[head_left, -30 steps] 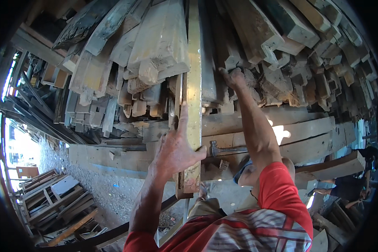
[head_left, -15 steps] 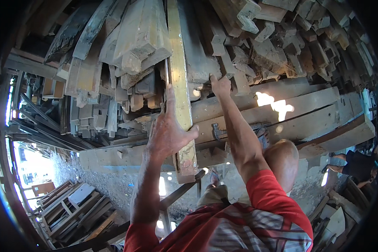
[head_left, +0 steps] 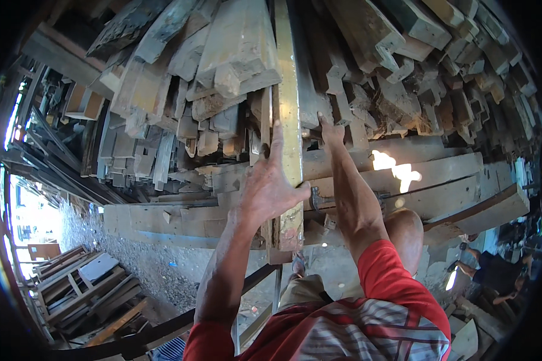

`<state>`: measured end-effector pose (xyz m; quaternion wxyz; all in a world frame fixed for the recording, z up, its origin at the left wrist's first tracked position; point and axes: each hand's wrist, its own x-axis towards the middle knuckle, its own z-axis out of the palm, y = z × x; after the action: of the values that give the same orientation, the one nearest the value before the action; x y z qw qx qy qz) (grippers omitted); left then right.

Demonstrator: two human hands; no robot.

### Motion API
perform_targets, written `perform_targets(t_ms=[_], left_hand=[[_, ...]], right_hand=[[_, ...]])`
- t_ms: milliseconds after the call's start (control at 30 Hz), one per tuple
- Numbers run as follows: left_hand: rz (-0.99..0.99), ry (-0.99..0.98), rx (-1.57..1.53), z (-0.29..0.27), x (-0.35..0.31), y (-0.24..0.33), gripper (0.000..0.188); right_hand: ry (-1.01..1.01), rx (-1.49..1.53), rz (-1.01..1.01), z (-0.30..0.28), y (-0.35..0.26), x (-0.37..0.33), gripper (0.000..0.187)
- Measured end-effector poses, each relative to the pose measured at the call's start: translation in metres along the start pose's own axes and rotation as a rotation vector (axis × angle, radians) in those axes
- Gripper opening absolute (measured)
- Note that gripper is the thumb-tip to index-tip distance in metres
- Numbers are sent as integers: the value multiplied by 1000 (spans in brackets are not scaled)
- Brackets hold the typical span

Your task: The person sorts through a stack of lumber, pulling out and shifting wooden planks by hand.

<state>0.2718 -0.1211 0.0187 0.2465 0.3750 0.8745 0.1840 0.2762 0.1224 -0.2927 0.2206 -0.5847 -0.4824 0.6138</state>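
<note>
Person is standing at a big stack of weathered grey timber offcuts [head_left: 235, 54], both arms reaching up into it. Left hand [head_left: 270, 186] is wrapping round a long pale-yellow wooden plank [head_left: 288, 108] w/ peeling paint: fingers pointing up along its left face, thumb hooking across the front edge, so a partial grip, not a full fist. Plank is standing near-upright, top end running up into the stack, bottom end [head_left: 289, 231] hanging free just below that hand. Right hand [head_left: 330, 129] is sitting higher, just right of the plank, fingertips pressing into the dark gap between the timbers; can't tell if it's gripping anything. Behind the arms, thick grey horizontal beams [head_left: 439, 180] are lying across, sun patch on them. Gravel ground [head_left: 150, 265] lower left, w/ stacked wooden frames [head_left: 84, 289]. Another person [head_left: 494, 271] is crouching far right.
</note>
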Motion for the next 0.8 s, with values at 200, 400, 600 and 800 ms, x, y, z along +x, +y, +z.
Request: perform_targets(t_ms=[200, 400, 600, 800], left_hand=[[60, -45, -9, 11, 9, -1, 127], [92, 105, 33, 20, 5, -22, 118], [328, 84, 24, 39, 29, -45, 100], [248, 38, -62, 23, 5, -19, 100]], right_hand=[[38, 105, -215, -22, 16, 14, 63], [-73, -422, -186, -35, -15, -31, 56], [8, -321, -316, -58, -14, -96, 51], [-392, -591, -559, -100, -63, -221, 33]])
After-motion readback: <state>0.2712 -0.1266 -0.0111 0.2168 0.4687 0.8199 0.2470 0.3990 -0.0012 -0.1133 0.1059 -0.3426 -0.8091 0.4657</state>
